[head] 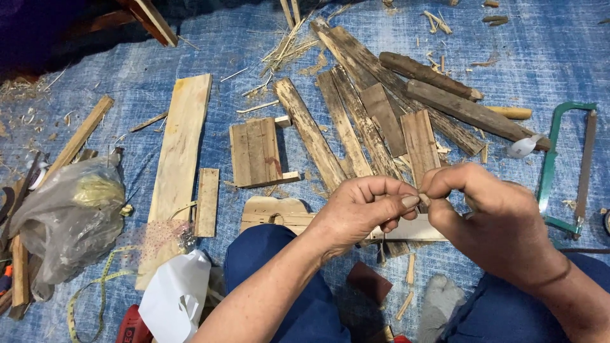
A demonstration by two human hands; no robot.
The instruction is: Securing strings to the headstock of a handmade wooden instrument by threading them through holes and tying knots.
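Head view: left hand (365, 209) and right hand (486, 219) met fingertip to fingertip, both pinching a tiny pale sliver (423, 199) (kind not discernible) above the blue tarp (127, 70). Beyond the sliver lay weathered planks (356, 121); right of it, a green hacksaw (559, 165). Far left of it sat a grey plastic bag (67, 216) and a long pale board (178, 159). Below it, blue-trousered knees (279, 273) hid part of the tarp.

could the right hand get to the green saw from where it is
Probably yes: the green saw lies flat on the blue tarp just beside the right hand, with nothing between them, though its fingertips are pinching something tiny.
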